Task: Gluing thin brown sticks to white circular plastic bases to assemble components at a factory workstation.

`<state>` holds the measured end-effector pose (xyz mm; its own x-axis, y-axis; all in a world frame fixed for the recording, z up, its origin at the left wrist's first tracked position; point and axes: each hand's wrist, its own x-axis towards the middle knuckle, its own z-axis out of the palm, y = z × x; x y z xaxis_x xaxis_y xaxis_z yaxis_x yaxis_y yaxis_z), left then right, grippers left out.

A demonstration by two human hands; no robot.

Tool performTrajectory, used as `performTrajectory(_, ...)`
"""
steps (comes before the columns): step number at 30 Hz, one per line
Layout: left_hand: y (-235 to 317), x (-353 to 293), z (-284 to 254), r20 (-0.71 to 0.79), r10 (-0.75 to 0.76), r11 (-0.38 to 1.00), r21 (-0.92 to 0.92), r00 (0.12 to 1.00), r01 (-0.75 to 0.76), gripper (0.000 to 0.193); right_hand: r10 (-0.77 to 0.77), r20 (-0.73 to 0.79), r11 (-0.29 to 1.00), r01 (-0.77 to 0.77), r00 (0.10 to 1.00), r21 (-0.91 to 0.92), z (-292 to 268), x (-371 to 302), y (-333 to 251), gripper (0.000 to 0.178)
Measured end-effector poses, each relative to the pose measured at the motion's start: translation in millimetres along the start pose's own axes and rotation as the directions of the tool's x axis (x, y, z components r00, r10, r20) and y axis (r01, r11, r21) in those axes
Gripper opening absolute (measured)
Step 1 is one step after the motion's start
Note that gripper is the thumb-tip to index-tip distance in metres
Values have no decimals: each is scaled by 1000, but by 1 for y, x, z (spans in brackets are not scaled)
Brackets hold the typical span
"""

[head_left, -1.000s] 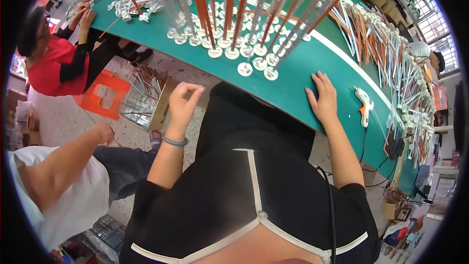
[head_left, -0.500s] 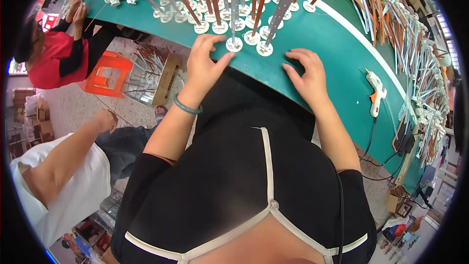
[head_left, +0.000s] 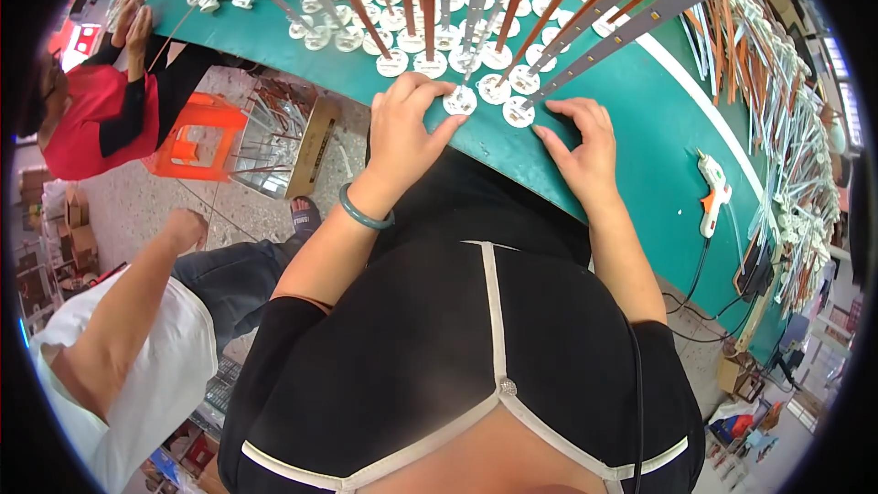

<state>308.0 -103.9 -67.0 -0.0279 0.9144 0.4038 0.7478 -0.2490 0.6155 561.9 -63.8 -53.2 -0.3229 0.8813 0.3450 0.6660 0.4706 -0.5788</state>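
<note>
Right hand, thumb and fingers apart, beside 1 round white base; left hand straddles a second base near the green table edge, clamping unclear. Positioning seems in hand; the next move calls for light rim contact. LED strips rise behind.

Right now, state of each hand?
Left hand: curved at a white round base; whether gripping cannot be told.
Right hand: open, close beside a second round base; contact unclear.
</note>
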Motion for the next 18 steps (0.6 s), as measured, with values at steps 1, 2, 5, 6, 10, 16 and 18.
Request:
performTrajectory(1,1,0,0,6,-16,1000,-8,1000,16,35,12,-4,1000,-12,1000,-5,1,1,0,33)
performTrajectory(2,0,1,0,17,-10,1000,-14,1000,10,35,-8,10,1000,8,1000,3,2,4,-1,33)
performTrajectory(5,-2,2,-2,15,21,1000,-13,1000,-21,34,-29,35,999,28,999,22,1,9,-4,33)
performTrajectory(6,-3,3,-2,26,17,1000,-13,1000,-16,34,-35,47,998,33,998,45,2,10,-4,33)
performTrajectory(10,-1,4,0,61,-8,1000,-4,998,9,34,-31,55,999,29,998,35,3,10,-9,30)
performTrajectory(16,-3,2,2,53,-1,1000,19,999,0,34,-23,33,999,21,999,43,8,7,-8,23)
performTrajectory(18,-3,3,2,48,5,1000,16,999,-6,34,-33,11,999,32,999,30,8,8,-8,20)
